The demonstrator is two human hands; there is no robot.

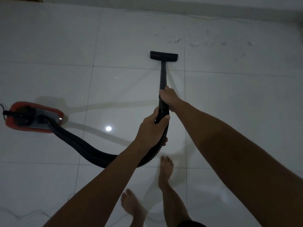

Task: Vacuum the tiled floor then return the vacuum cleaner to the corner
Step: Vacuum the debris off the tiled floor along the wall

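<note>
In the head view, the wand (163,74) is gripped by the right hand (168,99) and the hose (91,151) just behind it is clasped by the left hand (151,130), fingers curled round both, while the nozzle (164,55) lies flat on the floor (49,46), short of the debris (175,40) ahead and to the right. The stroke is best made by keeping the nozzle flat and pushing it forward-right through the scraps, with hose slack fed so the vacuum (34,117), at the left, is not dragged. Open tile is offered on every side, bounded only by the wall base (213,12) beyond the debris, and the bare feet (166,167) are best kept off the hose.
</note>
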